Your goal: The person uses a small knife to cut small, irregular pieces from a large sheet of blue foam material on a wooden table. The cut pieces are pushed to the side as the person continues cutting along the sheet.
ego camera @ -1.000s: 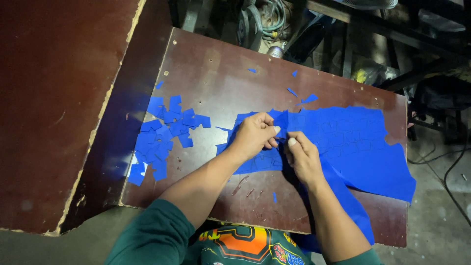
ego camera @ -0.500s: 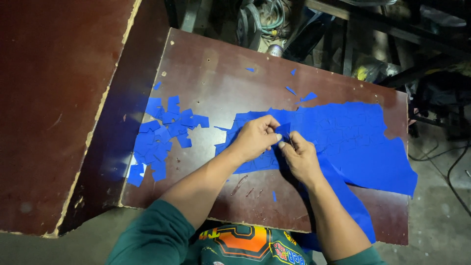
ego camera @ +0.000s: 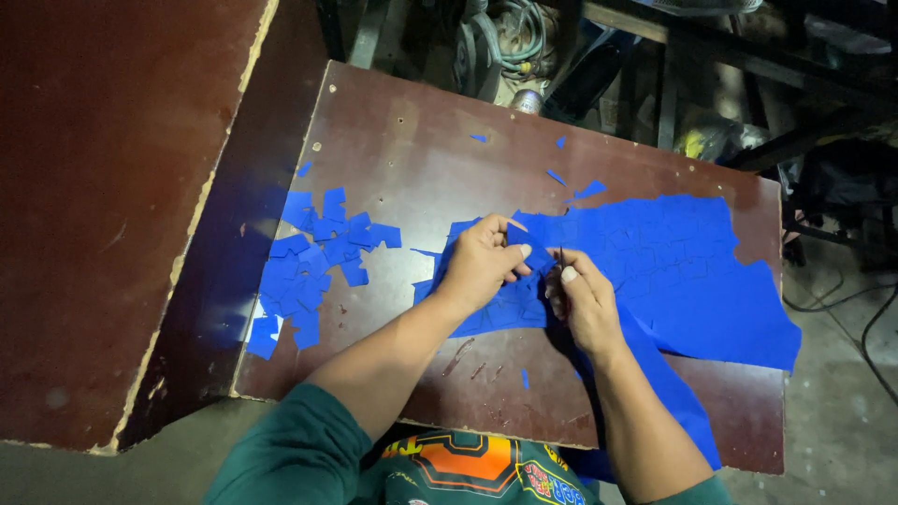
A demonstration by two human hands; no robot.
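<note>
A large blue sheet [ego camera: 683, 271], scored into small squares, lies across the right half of a dark brown board [ego camera: 421, 140]. My left hand [ego camera: 482, 262] rests on the sheet's left end, its thumb and fingers pinching a piece near the edge. Just to the right, my right hand [ego camera: 580, 299] presses on the sheet and holds a thin dark blade-like tool upright against it. The two hands almost touch. A pile of loose blue cut pieces [ego camera: 313, 257] lies on the board's left side.
A second, larger brown board [ego camera: 103, 187] adjoins at the left, with a chipped pale edge. Small blue scraps [ego camera: 571, 182] dot the far part of the work board. Cables, metal frames and clutter [ego camera: 524, 47] sit behind. Grey floor shows at right.
Both hands have stayed at the sheet's left end with small finger shifts. My left thumb now pinches a piece closer to my right hand.
</note>
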